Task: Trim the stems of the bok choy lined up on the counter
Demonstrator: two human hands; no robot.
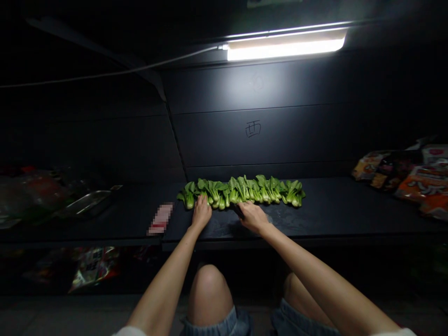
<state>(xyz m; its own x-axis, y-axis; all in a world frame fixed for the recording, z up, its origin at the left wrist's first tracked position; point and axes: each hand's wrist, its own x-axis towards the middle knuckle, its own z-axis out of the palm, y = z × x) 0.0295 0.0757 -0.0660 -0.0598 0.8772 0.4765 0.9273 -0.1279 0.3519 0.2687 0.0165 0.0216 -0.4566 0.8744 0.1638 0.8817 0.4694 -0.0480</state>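
Leafy green vegetables (241,189) in a left-right row mid-shelf (325,217), leaves far, pale stems near me. My left fingers (201,203) touch the row's left part; can't tell if they grip. My right fingers (245,206) are curled round a dark object (238,211), too shaded to identify, just near of the row's middle. Containers: shallow metal tray (89,201) on the left, contents unclear; clear plastic packaging (42,189) further left, something reddish inside, blurred. Right end: printed snack bags (425,184) piled up, insides hidden. Another printed bag (94,265) lower left. Pixelated pink item (161,218) between tray and row.
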